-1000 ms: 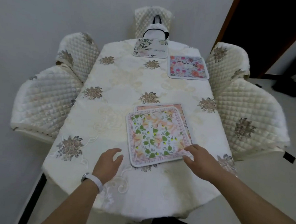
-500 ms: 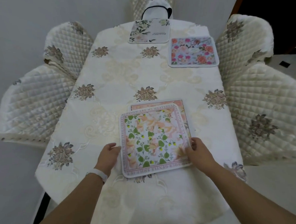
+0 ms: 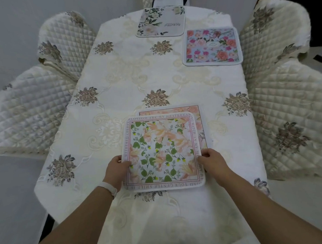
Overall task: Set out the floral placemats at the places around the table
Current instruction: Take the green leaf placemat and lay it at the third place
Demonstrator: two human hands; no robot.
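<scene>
Cream embroidered cloth covers the surface [image 3: 121,84]. I have my left hand [image 3: 116,168] and right hand [image 3: 212,163] gripping opposite edges of the green-leaf placemat [image 3: 162,151], stacked on a peach placemat [image 3: 197,114]. Beyond it lie a rose placemat [image 3: 213,46] and a grey placemat [image 3: 160,21].

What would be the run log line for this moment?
left hand on top placemat edge | right hand on opposite edge

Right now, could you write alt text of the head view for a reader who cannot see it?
Two hands, left and right, grip the sides of the top mat, stacked on a pink mat, near the front of a table with quilted chairs. Two mats, grey and blue, lie at the far end.
</scene>
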